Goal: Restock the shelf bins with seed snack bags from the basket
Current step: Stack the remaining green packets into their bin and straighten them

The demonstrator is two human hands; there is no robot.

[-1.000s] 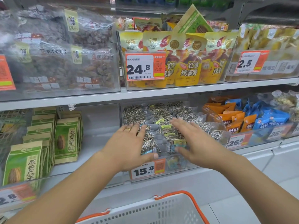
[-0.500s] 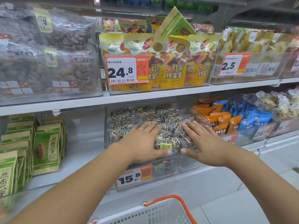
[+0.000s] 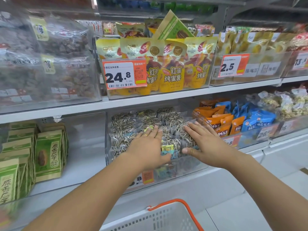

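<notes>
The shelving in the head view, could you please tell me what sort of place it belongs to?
Most likely a supermarket snack aisle: orange price tags clipped to clear bins of packaged snacks, the sunflower seed bags under both flat hands, and a shopping basket with an orange handle below.

We see clear glossy film on the seed snack bags (image 3: 146, 124), a transparent, smooth plastic bin (image 3: 183, 169), a matt white perforated plastic basket (image 3: 160, 219) with a smooth orange rim, matt paper-like green pouches (image 3: 48, 155), and a painted white shelf (image 3: 80, 167).
</notes>
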